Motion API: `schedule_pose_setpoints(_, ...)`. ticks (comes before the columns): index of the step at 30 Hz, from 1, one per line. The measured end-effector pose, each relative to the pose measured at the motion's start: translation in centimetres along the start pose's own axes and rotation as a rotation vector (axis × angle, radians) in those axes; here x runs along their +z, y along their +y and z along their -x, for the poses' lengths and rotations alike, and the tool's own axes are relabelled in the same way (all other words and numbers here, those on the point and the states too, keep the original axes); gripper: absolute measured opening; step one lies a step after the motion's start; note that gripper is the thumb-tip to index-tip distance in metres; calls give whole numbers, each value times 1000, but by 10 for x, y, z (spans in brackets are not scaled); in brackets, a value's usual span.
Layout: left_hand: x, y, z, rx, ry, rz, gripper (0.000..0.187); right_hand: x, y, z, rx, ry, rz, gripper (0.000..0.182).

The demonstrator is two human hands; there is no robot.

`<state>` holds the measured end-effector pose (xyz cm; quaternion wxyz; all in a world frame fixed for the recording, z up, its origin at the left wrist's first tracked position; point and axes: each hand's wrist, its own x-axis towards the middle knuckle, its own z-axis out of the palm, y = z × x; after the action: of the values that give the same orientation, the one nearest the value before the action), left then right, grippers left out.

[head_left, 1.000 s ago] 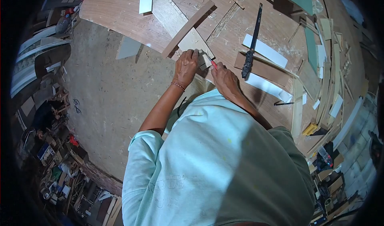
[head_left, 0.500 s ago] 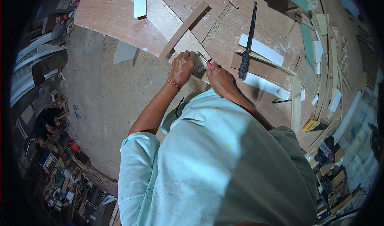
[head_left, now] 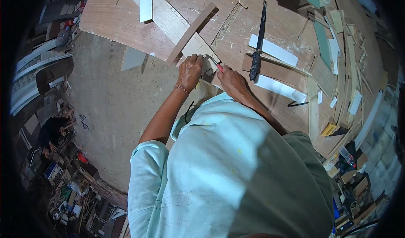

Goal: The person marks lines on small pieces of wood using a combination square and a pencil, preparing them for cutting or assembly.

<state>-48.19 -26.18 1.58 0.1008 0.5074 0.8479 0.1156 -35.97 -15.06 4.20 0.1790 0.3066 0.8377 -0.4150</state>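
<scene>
Hands unmoved; left hand (head_left: 190, 71), right hand (head_left: 231, 82) on littered plywood bench (head_left: 126, 27).

Both hands reach forward close together, left hand (head_left: 189, 72) and right hand (head_left: 231, 81) curled.

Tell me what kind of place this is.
Most likely a woodworking shop. A big plywood bench is strewn with offcuts and strips, a long dark tool lies on it, and the left hand steadies a small wood piece while the right hand works a red tool against it.

Bare concrete floor (head_left: 114, 107), cluttered workshop edges
</scene>
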Motion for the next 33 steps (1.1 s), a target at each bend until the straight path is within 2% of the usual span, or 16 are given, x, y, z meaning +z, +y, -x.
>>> schedule_pose_setpoints(4, 1, 1, -1, 2, 8, -17, 11, 2, 6, 1, -37, 45, -9, 35)
schedule_pose_setpoints(14, 0, 0, -1, -21, 4, 6, 18, 3, 4, -9, -29, 0, 53, 32)
schedule_pose_setpoints(19, 4, -2, -1, 7, 39, 11, 13, 4, 1, -9, 24, 3, 57, 32)
schedule_pose_setpoints(22, 4, -2, -1, 6, 37, -6, 13, 9, 4, -14, -24, 53, 44, 34)
schedule_pose_setpoints(30, 2, 2, -2, -28, 49, -12, 12, 14, 10, -24, 13, 14, -101, 36)
schedule_pose_setpoints(33, 2, 1, -2, -36, 21, -50, 10, 15, 14, -21, -38, 1, -166, 36)
